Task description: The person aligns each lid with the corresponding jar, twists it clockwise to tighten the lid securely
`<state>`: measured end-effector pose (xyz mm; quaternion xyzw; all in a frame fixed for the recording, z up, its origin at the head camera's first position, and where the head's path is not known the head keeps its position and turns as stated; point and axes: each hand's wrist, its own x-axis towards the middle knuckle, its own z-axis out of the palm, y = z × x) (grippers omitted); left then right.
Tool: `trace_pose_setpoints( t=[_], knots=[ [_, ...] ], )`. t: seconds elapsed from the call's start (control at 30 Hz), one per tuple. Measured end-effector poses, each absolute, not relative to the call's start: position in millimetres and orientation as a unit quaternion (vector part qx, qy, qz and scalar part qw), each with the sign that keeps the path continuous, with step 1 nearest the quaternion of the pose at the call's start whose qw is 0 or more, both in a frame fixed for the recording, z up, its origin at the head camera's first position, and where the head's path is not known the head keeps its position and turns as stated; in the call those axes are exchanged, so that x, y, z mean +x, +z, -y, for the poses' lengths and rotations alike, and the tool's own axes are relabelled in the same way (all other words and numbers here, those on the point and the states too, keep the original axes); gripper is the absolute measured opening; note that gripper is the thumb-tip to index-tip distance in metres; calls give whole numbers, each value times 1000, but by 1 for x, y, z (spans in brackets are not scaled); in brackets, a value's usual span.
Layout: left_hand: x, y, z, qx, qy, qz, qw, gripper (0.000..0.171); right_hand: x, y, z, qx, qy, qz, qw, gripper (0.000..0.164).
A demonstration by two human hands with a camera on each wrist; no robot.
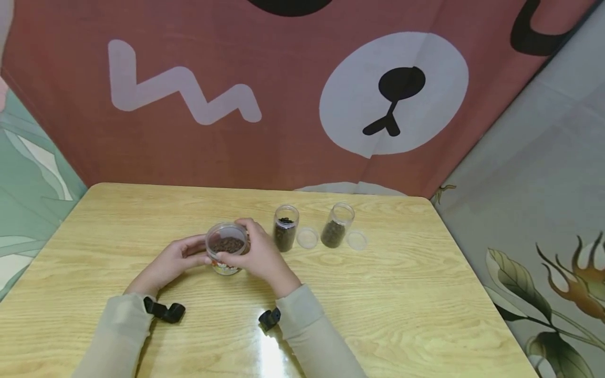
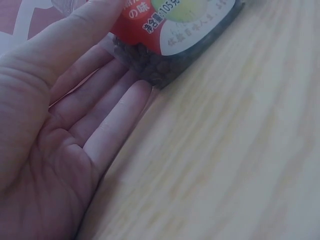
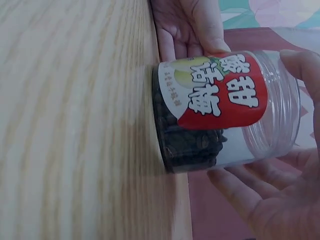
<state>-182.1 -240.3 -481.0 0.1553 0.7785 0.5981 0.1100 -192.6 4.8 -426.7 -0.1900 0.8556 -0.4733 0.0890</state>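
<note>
A clear plastic jar [image 1: 226, 270] with a red label stands upright and uncovered on the table, dark brown bean-like pieces [image 1: 227, 244] in its lower part. My left hand [image 1: 171, 263] holds the jar's left side. In the left wrist view its thumb lies along the label [image 2: 150, 22], with the fingers reaching behind near the base. From the other side my right hand [image 1: 264, 258] grips the jar close to its open rim. The right wrist view shows the right thumb [image 3: 305, 70] at the rim and the fingers under the far wall.
Right of the hands stand two more uncovered clear jars, one with dark contents [image 1: 284, 237], the other with brownish-grey contents [image 1: 333, 234]. A clear round lid [image 1: 308, 238] lies between them, another lid [image 1: 356, 240] farther right. A printed cloth [image 1: 293, 152] hangs behind the wooden table [image 1: 402, 299].
</note>
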Motion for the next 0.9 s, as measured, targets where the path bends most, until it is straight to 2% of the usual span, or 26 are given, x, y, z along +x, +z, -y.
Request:
trace_pose_setpoints(
  t=[0.3, 0.6, 0.73, 0.9],
  knots=[
    [-183, -481, 240, 158, 597, -779, 108, 60, -189, -426, 4, -168, -468, -866, 62, 81],
    [-184, -485, 242, 156, 589, -786, 106, 61, -189, -427, 3, -187, -469, -861, 60, 89],
    [-184, -486, 242, 156, 592, -783, 109, 59, -188, -427, 3, -199, -448, -870, 56, 81],
    [-184, -486, 242, 157, 597, -778, 113, 60, -186, -424, 8, -170, -447, -875, 70, 74]
  ],
)
